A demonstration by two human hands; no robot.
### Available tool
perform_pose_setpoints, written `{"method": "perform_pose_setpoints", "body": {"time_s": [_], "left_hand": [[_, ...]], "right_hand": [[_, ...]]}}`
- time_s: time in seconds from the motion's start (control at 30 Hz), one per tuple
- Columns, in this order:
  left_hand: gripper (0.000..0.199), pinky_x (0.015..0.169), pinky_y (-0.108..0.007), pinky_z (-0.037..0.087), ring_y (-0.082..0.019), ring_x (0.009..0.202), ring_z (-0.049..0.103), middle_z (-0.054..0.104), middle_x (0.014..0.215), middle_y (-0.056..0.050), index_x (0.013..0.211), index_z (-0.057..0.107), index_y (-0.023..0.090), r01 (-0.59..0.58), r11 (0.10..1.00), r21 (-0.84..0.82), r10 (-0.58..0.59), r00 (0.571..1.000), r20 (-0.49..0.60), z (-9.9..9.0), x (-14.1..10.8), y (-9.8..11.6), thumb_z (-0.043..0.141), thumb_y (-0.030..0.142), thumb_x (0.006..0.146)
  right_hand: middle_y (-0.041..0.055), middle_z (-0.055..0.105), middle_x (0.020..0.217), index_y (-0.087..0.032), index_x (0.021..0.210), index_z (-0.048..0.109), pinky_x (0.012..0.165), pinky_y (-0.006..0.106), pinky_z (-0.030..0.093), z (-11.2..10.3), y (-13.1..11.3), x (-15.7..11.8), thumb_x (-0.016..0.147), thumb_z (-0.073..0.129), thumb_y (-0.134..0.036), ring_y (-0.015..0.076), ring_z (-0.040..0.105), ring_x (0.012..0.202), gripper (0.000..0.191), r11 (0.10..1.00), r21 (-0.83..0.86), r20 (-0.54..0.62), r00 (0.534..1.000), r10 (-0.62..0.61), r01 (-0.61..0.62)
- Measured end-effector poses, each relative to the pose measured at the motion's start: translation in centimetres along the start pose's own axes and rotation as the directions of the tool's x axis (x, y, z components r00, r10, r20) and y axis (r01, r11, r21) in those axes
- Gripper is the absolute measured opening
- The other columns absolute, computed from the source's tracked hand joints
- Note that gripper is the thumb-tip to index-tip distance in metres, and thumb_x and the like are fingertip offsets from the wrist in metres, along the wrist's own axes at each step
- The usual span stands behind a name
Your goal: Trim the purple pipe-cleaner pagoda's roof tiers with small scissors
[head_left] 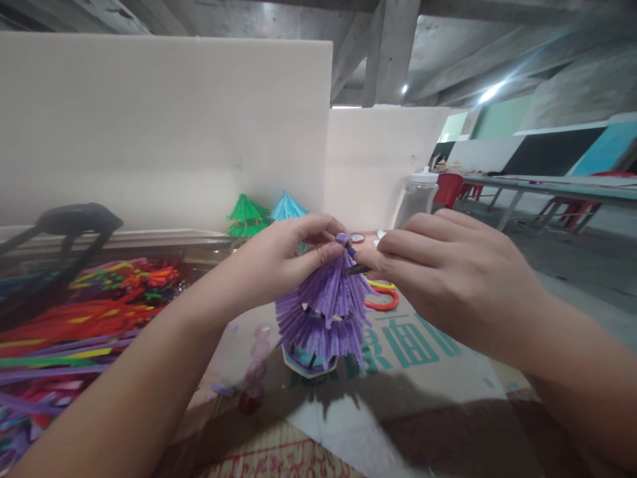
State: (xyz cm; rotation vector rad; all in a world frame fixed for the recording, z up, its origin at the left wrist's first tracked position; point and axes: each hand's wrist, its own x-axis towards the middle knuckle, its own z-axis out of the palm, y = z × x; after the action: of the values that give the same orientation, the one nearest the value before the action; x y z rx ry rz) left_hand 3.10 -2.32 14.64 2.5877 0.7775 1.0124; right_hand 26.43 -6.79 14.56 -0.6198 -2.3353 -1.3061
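Note:
A purple two-tiered pagoda model (326, 312) of fuzzy pipe cleaners stands in front of me on an octagonal base (311, 368) with a pale rim. My left hand (298, 249) is closed on its top, thumb and fingers pinching the small purple tip (342, 238). From the right, my right hand (438, 265) is closed beside that tip. A dark, thin-pointed tool (355, 269) juts from its fingers against the upper tier; its exact kind is hidden. A small blue bit (352, 252) shows between the two hands.
Green (245, 216) and light blue (287, 206) pipe-cleaner roofs stand behind. Red and yellow rings (383, 299), perhaps scissor handles, lie on printed cardboard (413, 338). Coloured pipe cleaners (119, 299) fill the left side. A clear bottle (418, 196) stands at back right, before a white partition (164, 133).

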Motion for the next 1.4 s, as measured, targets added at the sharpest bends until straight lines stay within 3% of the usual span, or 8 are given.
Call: {"method": "perform_pose_setpoints", "body": {"time_s": [0.33,1.4], "left_hand": [[0.014,0.081,-0.026,0.046,-0.015,0.091,0.064,0.070,0.095,0.001,0.100,0.067,0.020,-0.009,0.999,-0.039,0.010,1.000,0.027,-0.27,-0.15,-0.06,0.055,0.027,0.097],[0.015,0.079,-0.027,0.047,-0.016,0.087,0.064,0.071,0.093,0.000,0.098,0.067,0.020,0.028,1.000,-0.003,-0.028,1.000,0.015,-0.31,-0.08,0.03,0.055,0.028,0.097]], "right_hand": [[0.0039,0.067,0.084,-0.015,0.109,0.067,0.067,0.034,0.039,-0.06,0.22,-0.13,0.096,0.054,-0.017,0.0198,0.054,0.075,0.018,0.998,0.027,-0.051,0.997,0.050,-0.049],[0.0040,0.069,0.083,-0.013,0.108,0.069,0.065,0.034,0.036,-0.07,-0.30,0.09,0.098,0.047,-0.014,0.0209,0.055,0.076,0.024,0.998,-0.053,-0.029,0.999,0.019,-0.020]]}}
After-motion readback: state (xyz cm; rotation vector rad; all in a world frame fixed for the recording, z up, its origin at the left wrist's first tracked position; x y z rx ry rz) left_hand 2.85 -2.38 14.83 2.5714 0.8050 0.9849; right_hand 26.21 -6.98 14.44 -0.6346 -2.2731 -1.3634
